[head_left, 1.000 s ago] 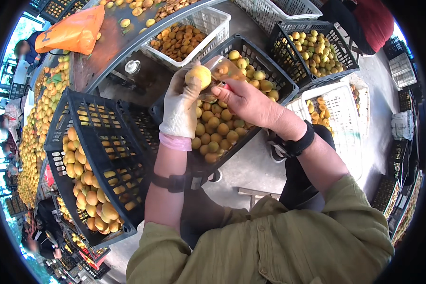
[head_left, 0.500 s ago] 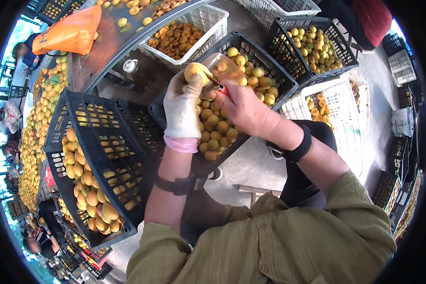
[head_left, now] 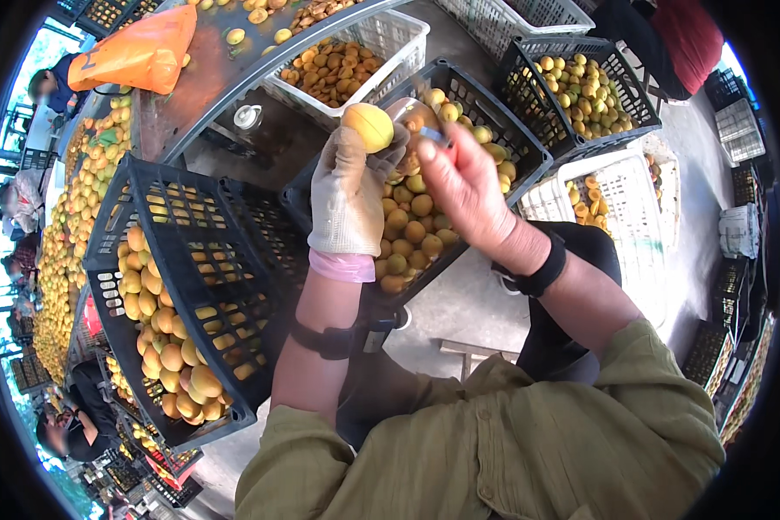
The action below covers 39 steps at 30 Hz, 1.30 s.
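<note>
Above the black crate (head_left: pixel 503 130), a fruit (head_left: pixel 368 126) is pinched in the gloved left hand (head_left: pixel 348 195), so it can be reached by the small tool (head_left: pixel 438 136) gripped in the right hand (head_left: pixel 465 184).

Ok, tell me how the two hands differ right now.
The left hand wears a pale work glove with a pink cuff; the right hand is bare. The left hand grips a round yellow fruit at its fingertips; the right hand holds a small tool with a red handle beside that fruit. Both are raised over the black crate of fruit, and each wrist carries a dark band.
</note>
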Each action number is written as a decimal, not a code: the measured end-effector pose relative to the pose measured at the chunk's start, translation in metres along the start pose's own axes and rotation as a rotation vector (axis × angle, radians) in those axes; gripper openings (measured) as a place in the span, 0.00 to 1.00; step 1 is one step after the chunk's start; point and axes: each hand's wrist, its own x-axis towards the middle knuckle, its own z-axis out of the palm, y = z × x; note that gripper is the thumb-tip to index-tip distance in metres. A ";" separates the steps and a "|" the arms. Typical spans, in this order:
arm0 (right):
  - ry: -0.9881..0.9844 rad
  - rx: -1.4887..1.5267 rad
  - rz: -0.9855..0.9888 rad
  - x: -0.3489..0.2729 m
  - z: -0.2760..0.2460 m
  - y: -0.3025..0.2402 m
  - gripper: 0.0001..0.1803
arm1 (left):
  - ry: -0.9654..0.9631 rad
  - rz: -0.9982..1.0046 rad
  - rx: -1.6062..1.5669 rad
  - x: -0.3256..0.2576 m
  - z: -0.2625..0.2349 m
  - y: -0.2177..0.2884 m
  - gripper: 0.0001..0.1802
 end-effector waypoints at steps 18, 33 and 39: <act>0.077 -0.132 -0.273 0.012 0.030 -0.005 0.26 | 0.387 0.162 0.041 -0.003 0.033 -0.007 0.25; -0.230 0.953 0.634 0.021 0.056 -0.011 0.23 | -0.039 1.067 1.565 0.000 0.010 0.015 0.03; -0.340 1.081 0.811 0.037 0.029 -0.004 0.34 | 0.562 0.459 0.548 0.001 0.015 0.019 0.27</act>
